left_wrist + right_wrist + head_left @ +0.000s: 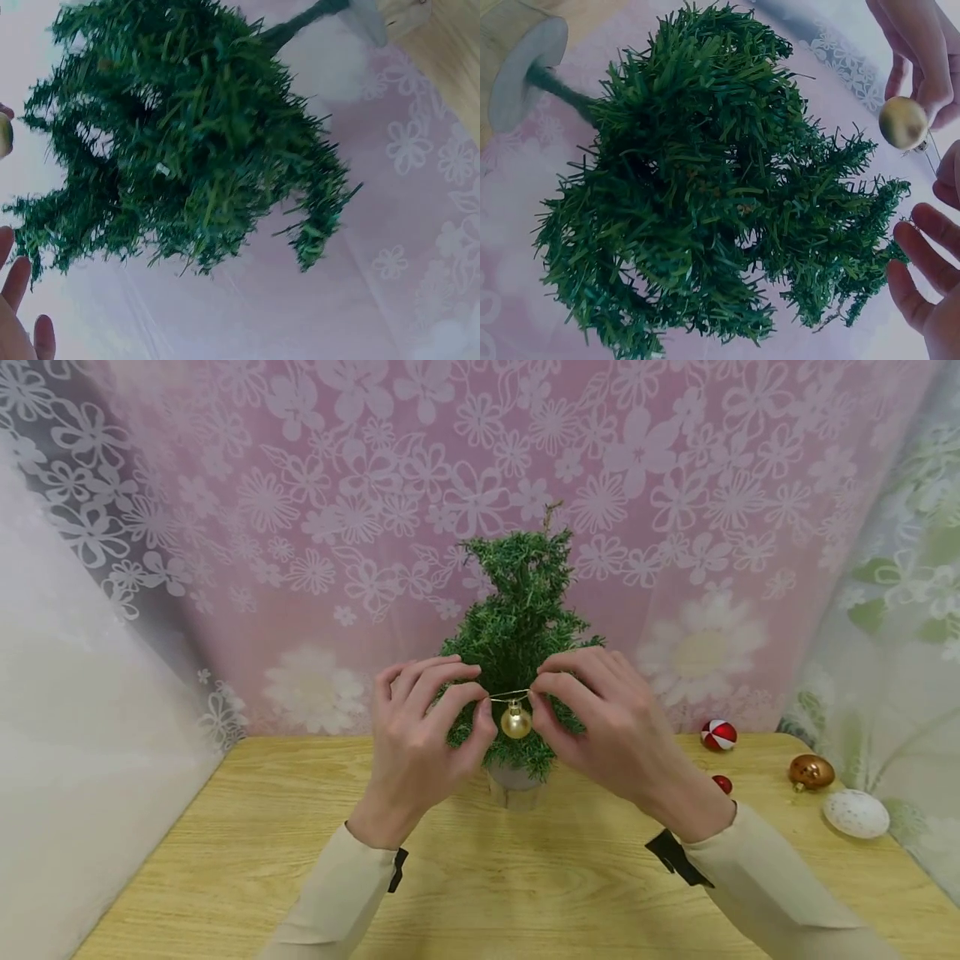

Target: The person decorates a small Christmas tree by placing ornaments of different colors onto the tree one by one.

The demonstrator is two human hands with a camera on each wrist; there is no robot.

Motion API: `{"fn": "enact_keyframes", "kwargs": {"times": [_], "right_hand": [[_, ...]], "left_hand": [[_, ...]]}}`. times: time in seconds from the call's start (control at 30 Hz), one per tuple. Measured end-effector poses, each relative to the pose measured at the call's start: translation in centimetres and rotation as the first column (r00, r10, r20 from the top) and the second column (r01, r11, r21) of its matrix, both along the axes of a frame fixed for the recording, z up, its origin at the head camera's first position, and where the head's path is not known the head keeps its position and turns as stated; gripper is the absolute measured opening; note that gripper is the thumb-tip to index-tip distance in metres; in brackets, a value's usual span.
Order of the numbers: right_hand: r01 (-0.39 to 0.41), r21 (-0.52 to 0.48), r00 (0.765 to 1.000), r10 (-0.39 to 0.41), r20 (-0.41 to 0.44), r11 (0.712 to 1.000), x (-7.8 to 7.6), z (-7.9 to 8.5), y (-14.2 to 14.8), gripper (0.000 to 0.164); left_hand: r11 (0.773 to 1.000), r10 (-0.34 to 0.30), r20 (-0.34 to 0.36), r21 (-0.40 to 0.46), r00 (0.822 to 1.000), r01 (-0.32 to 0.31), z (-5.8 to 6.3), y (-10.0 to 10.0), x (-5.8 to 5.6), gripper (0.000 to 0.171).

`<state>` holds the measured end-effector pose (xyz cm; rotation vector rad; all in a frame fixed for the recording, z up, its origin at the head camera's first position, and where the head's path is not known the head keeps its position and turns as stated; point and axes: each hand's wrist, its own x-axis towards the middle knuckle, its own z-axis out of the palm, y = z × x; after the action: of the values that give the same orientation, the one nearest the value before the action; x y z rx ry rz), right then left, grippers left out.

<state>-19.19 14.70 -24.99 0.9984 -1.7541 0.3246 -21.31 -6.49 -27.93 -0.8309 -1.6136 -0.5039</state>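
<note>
A small gold ball ornament (515, 721) hangs from a thin gold string (510, 695) stretched between both hands. On one side, the left hand (423, 735) pinches the string between thumb and forefinger. The right hand (607, 727) pinches its other end the same way. Behind them stands a small green artificial Christmas tree (528, 602) in a pale round base (516, 789). In the right wrist view the gold ball (903, 122) shows at the upper right, beside the tree's branches (720, 180). The left wrist view holds mostly tree branches (195, 127), with fingertips at its left edge.
On the right of the wooden table (480, 885) lie a red and white ball (718, 735), a small red ball (722, 783), a shiny copper ornament (812, 772) and a white speckled egg-shaped ornament (857, 814). A pink flowered curtain (375, 485) hangs behind the tree.
</note>
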Motion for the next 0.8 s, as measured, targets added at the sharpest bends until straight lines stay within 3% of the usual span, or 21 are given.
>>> {"fn": "enact_keyframes", "kwargs": {"times": [0.37, 0.6, 0.8], "right_hand": [[0.000, -0.062, 0.999, 0.002, 0.035, 0.998, -1.4, 1.2, -1.2, 0.009], [0.051, -0.083, 0.995, -0.044, 0.085, 0.995, -2.1, 1.9, -1.4, 0.008], [0.049, -0.105, 0.993, -0.037, 0.112, 0.993, -2.6, 2.0, -1.6, 0.007]], "left_hand": [[0.995, -0.077, 0.124, 0.073, 0.989, 0.068, 2.9, -0.8, -1.0, 0.010], [0.993, -0.089, 0.217, 0.100, 0.972, 0.068, 3.6, -0.5, -1.7, 0.014], [0.991, -0.081, 0.272, 0.122, 0.959, 0.049, 3.9, -0.3, -2.2, 0.015]]}}
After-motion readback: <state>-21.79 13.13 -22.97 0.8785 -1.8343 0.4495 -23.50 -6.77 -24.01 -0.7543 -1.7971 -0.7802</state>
